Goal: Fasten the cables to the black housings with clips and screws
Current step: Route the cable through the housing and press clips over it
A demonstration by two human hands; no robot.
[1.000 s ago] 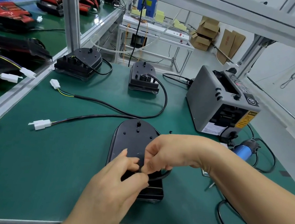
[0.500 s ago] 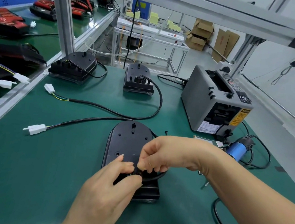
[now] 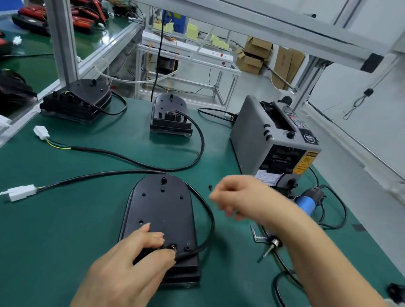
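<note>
A black housing [image 3: 161, 209] lies flat at the front of the green table [image 3: 33, 234]. Its black cable [image 3: 209, 220] loops round the right side to a white connector [image 3: 20, 192]. My left hand [image 3: 128, 269] rests on the housing's near end, thumb and fingertips pinching the cable clip [image 3: 172, 248] where the cable enters. My right hand [image 3: 239, 198] hovers blurred above the table right of the housing, fingers loosely curled, nothing visible in it. A small black screw [image 3: 210, 187] lies just left of it.
Two more black housings [image 3: 77, 102] [image 3: 171, 116] with cables stand at the back. A grey tape dispenser [image 3: 274, 141] is at the right, with a blue electric screwdriver [image 3: 307, 204] in front of it. A small black part [image 3: 397, 292] sits near the right edge.
My right hand has let go at the clip and lifted away up and to the right. My left hand stays on the clip.
</note>
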